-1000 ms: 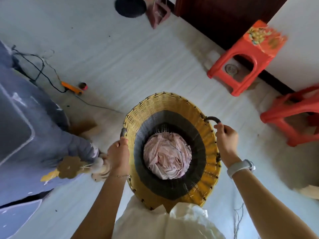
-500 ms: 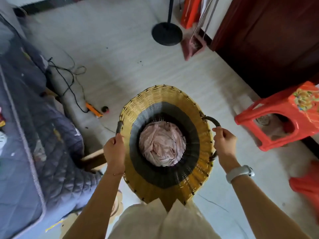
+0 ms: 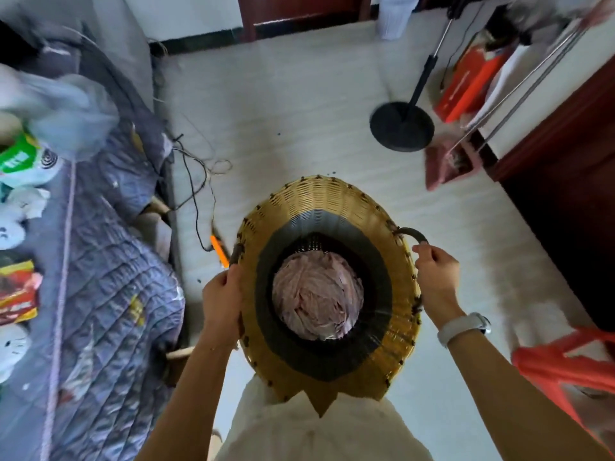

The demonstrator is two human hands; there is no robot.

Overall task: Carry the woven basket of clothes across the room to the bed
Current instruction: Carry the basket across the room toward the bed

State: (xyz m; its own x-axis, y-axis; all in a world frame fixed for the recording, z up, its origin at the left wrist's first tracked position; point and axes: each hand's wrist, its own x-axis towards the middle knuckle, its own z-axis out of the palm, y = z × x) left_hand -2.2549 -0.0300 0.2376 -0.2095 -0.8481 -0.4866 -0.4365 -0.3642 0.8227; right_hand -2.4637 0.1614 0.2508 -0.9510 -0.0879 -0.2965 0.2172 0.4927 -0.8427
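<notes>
both grips closed, left hand (image 3: 221,296) and right hand (image 3: 436,276), on our basket (image 3: 332,201); bed (image 3: 100,294) lies just left, nearer the left hand.

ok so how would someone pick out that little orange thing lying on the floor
Start at the bed with the blue quilted cover on the left, then look to the pale floor between it and the yellow woven basket. The small orange stick-shaped object lies there at the black cable's end, the only bright orange thing there.

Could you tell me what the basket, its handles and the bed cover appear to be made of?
Basket: woven yellow and dark strips, probably rattan or plastic; slightly glossy weave shows. Handle: dark, smooth loop, material unclear. Bed cover: quilted blue-grey fabric, matte, with diamond stitching.
</notes>
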